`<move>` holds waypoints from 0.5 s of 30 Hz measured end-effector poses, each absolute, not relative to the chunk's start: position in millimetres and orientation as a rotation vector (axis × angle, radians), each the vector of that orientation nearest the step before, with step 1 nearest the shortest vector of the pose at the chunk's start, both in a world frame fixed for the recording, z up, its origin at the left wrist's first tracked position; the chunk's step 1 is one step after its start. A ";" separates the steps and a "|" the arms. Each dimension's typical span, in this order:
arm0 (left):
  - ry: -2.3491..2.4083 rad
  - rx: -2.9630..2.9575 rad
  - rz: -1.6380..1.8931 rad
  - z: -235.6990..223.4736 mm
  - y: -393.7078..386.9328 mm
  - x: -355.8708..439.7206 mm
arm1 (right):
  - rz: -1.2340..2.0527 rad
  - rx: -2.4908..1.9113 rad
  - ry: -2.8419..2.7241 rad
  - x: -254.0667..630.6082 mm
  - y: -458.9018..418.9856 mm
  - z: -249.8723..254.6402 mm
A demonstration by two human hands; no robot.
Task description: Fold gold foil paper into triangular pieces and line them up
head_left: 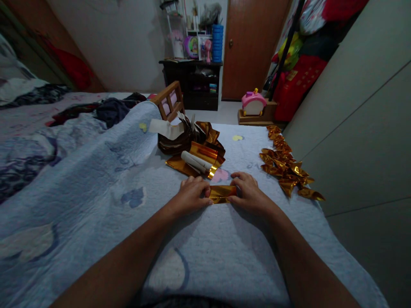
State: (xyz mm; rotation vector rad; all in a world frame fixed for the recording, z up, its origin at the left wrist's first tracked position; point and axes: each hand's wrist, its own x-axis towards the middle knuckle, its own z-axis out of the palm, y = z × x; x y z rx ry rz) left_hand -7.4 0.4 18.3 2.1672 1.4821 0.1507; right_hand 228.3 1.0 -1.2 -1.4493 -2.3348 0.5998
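A folded strip of shiny gold foil paper (221, 193) lies low over the bed cover, stretched between my two hands. My left hand (194, 192) pinches its left end, fingers curled and thumb at the near edge. At the right end my right hand (249, 192) holds it the same way. Just beyond is a loose stack of gold foil sheets (175, 143) with white backing, some curled up. A rolled sheet (195, 162), white side out, rests on top. Several folded gold foil pieces (279, 164) form a row along the right edge.
A light blue quilted cover (112, 222) with heart patterns lies under everything. Rumpled bedding and clothes (112, 111) are at left. A wooden rail (169, 100) stands at the far edge, and a pale cabinet (362, 128) borders the right side. A pink toy (253, 103) sits beyond.
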 end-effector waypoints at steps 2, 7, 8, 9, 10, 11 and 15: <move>1.490 2.162 0.168 19.1 0.3 -6.9 | 0.596 -1.424 -2.334 228.6 1.1 -1.6; 1.487 2.117 0.276 15.8 1.2 -6.4 | 0.626 -1.352 -2.308 228.0 1.3 4.6; 1.467 2.108 0.310 14.5 1.4 -6.4 | 0.648 -1.339 -2.308 227.2 1.1 6.0; 1.437 2.103 0.343 13.1 1.8 -6.3 | 0.680 -1.335 -2.305 226.3 0.9 7.3; 1.397 2.105 0.373 11.6 2.1 -6.1 | 0.721 -1.339 -2.295 225.3 0.6 8.3; 1.350 2.112 0.398 10.2 2.4 -5.9 | 0.766 -1.348 -2.275 224.4 0.2 9.1; 1.207 2.086 0.481 5.9 3.0 -4.9 | 0.938 -1.339 -2.127 222.5 -1.3 11.9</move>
